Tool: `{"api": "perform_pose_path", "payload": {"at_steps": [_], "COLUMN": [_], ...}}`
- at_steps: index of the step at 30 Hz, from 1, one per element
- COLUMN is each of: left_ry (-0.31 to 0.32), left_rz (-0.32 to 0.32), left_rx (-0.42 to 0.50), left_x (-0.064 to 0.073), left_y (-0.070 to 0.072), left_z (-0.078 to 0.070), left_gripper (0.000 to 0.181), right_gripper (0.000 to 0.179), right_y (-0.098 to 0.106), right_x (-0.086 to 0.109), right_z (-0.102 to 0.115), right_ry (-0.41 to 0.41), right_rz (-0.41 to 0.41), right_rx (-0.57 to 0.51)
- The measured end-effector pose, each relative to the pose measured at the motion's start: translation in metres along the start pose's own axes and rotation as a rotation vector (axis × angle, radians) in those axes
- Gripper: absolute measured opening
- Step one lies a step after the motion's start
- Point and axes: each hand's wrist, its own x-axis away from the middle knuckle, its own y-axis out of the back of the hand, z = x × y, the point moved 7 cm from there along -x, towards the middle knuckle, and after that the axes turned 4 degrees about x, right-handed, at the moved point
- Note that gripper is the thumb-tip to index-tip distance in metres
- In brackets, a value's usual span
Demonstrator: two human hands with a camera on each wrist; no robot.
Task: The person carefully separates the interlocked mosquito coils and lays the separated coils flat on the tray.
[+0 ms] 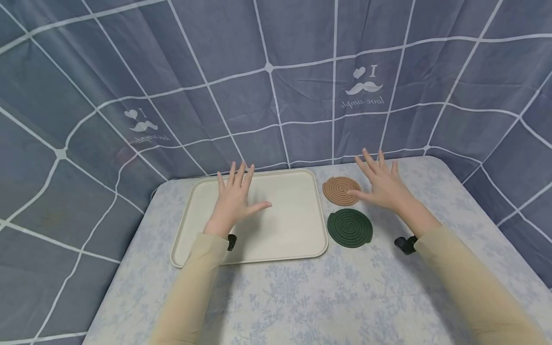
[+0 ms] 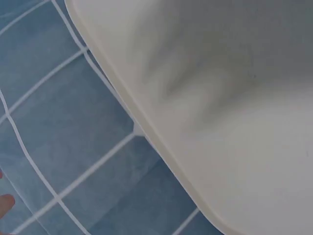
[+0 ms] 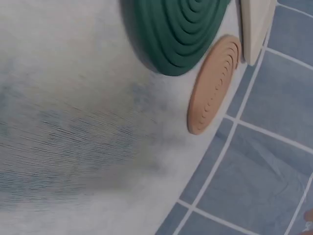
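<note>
My left hand [image 1: 233,203] hovers over the left part of a cream rectangular tray [image 1: 289,225], fingers spread and holding nothing. Its shadow falls on the tray floor in the left wrist view. My right hand [image 1: 383,186] is spread too, above the table just right of two round spiral mats, its thumb overlapping the edge of the tan one in the head view. The tan spiral mat [image 1: 338,190] lies at the back, and the dark green spiral mat [image 1: 350,228] lies in front of it. Both mats lie flat beside the tray's right side.
A pale tablecloth with a blue floral print [image 1: 293,302] covers the table. Blue-grey curtains with white grid lines [image 1: 302,96] hang along the back and sides, close to the table's far edge. Black wrist cameras [image 1: 405,245] show beneath the sleeves.
</note>
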Motion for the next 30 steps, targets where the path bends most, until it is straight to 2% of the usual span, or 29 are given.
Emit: {"api": "perform_pose_path", "payload": {"at_steps": [3,8,13,17,25,30], "left_ry": [-0.046,-0.115,-0.172,-0.202,-0.237,-0.263], "left_rz": [0.01,0.065,0.115,0.179,0.319,0.372], "left_rx": [-0.005,0.0,0.078,0.121,0.105,0.019], "left_x": [0.002,0.004,0.003,0.002,-0.002,-0.01], "left_y": [-0.003,-0.014,-0.024,-0.035,-0.065,-0.085], "left_z": [-0.011,-0.03,-0.054,-0.075,-0.113,-0.134], "left_gripper": [0.109,0.103,0.101,0.102,0.097,0.095], "right_gripper": [0.099,0.102,0.102,0.106,0.109,0.11], "right_y": [-0.006,-0.017,-0.029,-0.037,-0.054,-0.064], "right_x": [0.007,0.018,0.024,0.029,0.038,0.041], "right_z": [0.002,0.006,0.01,0.013,0.017,0.018], "right_ry": [0.024,0.035,0.033,0.034,0.011,-0.002], "right_rz": [0.028,0.104,0.173,0.223,0.321,0.382], "right_rx": [-0.043,-0.138,-0.233,-0.262,-0.279,-0.283]}}
